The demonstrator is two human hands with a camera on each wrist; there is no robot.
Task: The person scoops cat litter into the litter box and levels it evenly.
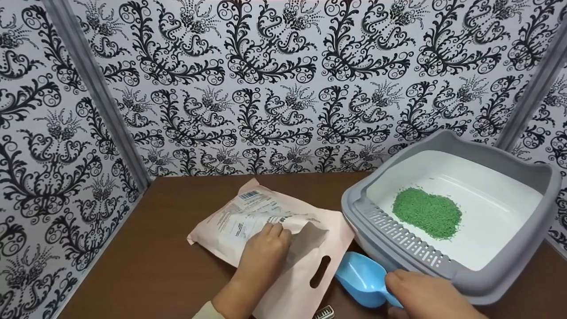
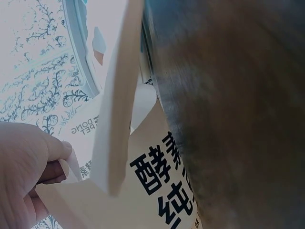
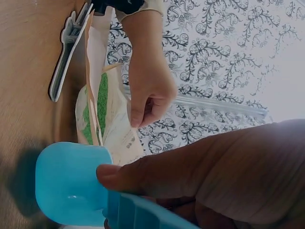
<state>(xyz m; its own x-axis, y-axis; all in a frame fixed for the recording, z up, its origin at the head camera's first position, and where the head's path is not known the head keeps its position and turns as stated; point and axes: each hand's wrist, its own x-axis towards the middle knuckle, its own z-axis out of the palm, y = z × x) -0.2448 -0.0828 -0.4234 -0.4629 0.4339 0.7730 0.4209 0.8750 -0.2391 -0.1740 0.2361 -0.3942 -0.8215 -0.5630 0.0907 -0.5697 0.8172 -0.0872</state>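
Note:
My left hand (image 1: pixel 266 254) pinches the edge of a pale pink paper bag (image 1: pixel 283 294), which lies on its side with its mouth opened. In the left wrist view, the thumb and fingers hold the bag's paper rim, and large black characters mark its side. Green pellets (image 3: pixel 102 102) show inside the bag in the right wrist view. My right hand (image 1: pixel 427 294) grips the handle of a light blue scoop (image 1: pixel 363 277), thumb on top. The scoop's bowl looks bare and sits beside the bag's handle cutout, close to the grey litter box (image 1: pixel 500 283).
Inside the litter box, a heap of green pellets (image 1: pixel 427 212) lies on the white floor. A slim grey-and-white tool (image 3: pixel 64 57) rests on the brown table (image 1: pixel 146 248) near the bag. Patterned wall panels (image 1: pixel 266 88) stand behind and at both sides.

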